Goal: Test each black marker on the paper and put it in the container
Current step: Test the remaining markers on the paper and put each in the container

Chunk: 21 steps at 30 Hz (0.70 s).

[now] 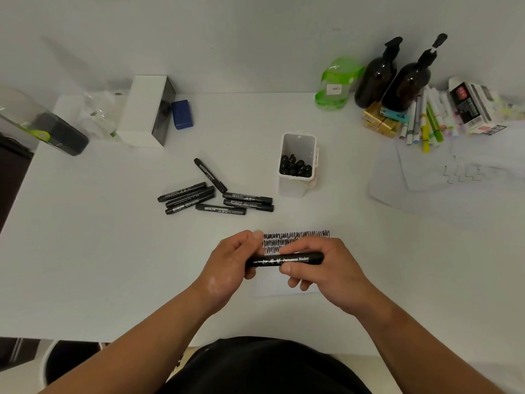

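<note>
Closest in, both hands hold one black marker level, just above a small sheet of paper lying on the white bench. The left hand is curled round one end of the marker, and the right hand pinches the other end between thumb and fingers. Whether the cap is on cannot be told. The far part of the paper carries rows of black zigzag scribbles.

Beyond the paper, seven loose markers lie flat in a rough cluster. Just right of them stands an upright white container with several black markers already standing inside.

Along the wall sit a white box, a blue block, a green plastic tub, two brown pump bottles and a heap of coloured pens.
</note>
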Available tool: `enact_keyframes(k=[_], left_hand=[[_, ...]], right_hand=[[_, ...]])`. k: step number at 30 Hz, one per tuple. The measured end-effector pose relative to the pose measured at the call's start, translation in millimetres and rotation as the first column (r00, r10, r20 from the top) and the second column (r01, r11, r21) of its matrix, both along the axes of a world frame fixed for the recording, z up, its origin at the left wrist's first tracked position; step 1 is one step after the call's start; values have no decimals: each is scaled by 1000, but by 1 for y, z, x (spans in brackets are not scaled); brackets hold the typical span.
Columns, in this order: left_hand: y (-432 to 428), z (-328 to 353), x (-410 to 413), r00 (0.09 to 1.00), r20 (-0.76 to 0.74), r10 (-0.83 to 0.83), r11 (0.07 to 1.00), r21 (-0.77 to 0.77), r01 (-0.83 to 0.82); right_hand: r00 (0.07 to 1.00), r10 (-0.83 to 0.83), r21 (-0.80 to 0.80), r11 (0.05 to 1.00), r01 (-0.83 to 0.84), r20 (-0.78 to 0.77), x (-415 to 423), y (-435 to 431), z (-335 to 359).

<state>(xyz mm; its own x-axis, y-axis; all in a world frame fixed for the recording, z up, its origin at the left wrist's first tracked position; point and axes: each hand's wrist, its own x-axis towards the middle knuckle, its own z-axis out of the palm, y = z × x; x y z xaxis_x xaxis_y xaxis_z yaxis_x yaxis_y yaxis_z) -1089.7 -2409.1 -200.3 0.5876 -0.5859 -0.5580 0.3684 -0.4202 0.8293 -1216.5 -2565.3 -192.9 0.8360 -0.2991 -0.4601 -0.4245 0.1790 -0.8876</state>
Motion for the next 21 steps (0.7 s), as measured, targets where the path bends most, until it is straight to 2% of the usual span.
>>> enact_keyframes(k=[2, 4, 7, 11, 17, 21], left_hand=[[-6, 3, -4, 994, -12, 112, 994, 14, -112], [-11, 6, -8, 971, -102, 217, 976, -13, -220], [-17, 11, -16, 943, -185, 277, 956, -39, -289], [-22, 19, -18, 918, -208, 336, 935, -46, -353], [-28, 27, -14, 925, -193, 326, 938, -58, -342], [-23, 28, -6, 965, -146, 219, 967, -100, -235]], right_hand=[[998, 60, -98, 993, -59, -1, 2, 2, 4], [999, 41, -189, 981, -39, 10, 4, 6, 7], [999, -19, -268, 963, 27, 31, 5, 12, 10], [996, -41, -322, 945, 63, 73, 6, 16, 14], [990, -89, -331, 936, 122, 113, 8, 20, 17], [990, -90, -272, 955, 118, 112, 8, 19, 18]])
